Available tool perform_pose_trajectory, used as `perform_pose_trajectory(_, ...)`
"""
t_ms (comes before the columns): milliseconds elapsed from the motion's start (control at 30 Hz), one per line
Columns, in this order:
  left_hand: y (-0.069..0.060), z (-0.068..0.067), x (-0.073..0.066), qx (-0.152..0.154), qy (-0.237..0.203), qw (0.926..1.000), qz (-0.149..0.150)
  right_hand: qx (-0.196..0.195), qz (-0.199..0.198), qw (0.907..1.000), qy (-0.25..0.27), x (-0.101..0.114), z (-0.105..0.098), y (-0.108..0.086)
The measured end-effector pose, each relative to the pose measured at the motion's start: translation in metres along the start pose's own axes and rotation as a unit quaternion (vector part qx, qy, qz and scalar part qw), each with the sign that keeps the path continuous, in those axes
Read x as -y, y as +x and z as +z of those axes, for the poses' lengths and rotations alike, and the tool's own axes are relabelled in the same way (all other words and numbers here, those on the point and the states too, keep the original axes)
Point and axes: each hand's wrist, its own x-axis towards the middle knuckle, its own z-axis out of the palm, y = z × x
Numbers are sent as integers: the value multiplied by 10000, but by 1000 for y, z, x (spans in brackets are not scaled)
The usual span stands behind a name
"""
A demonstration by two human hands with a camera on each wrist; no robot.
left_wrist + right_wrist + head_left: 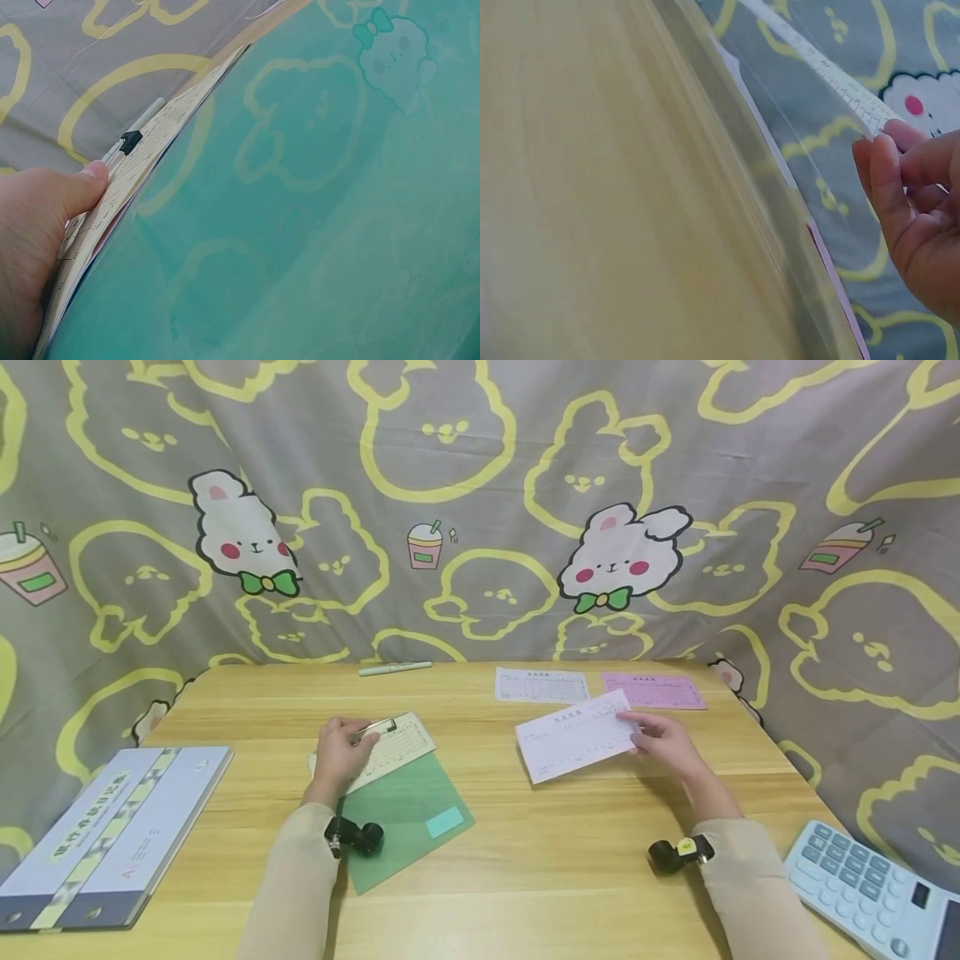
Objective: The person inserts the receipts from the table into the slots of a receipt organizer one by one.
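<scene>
While the left hand [339,756] is gripping a green clipboard [401,831] at its clip [392,725], where a cream form [406,746] is lying, the right hand [666,745] is pinching a white printed slip [573,739] by its right edge between thumb and fingers. This slip is tilting above the bench [540,893], in front of a smaller-looking white form [536,683] and a pink form [660,692], both lying near the back edge.
</scene>
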Motion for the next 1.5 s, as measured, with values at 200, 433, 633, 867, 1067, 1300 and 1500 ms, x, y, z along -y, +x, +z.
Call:
perform_pose_trajectory(200, -1, 1, 1, 16, 85, 10000, 21, 225, -14, 9992, 342, 5, 26, 9)
perform_pose_trajectory(433, -1, -1, 1, 35, 72, 10000, 10, 474, -152, 9967, 643, 11, 61, 21)
perform_pose_trajectory(633, -1, -5, -2, 69, 7, 9999, -101, 937, -127, 9921, 825, 19, 93, 30)
perform_pose_trajectory(867, -1, -7, -4, 84, -23, 9999, -100, 1280, 2, 9863, 1037, 27, 122, 32)
perform_pose_trajectory(1067, 2, -7, -1, 125, -42, 9996, -254, 1414, 141, 9829, 1173, 32, 143, 36)
perform_pose_trajectory(1300, 5, -7, -2, 190, -103, 9990, -394, 1598, 337, 9811, 1037, 42, 169, 40)
perform_pose_trajectory(1500, 8, -10, -5, 237, 10, 9995, -205, 1797, 313, 9787, 937, 52, 187, 40)
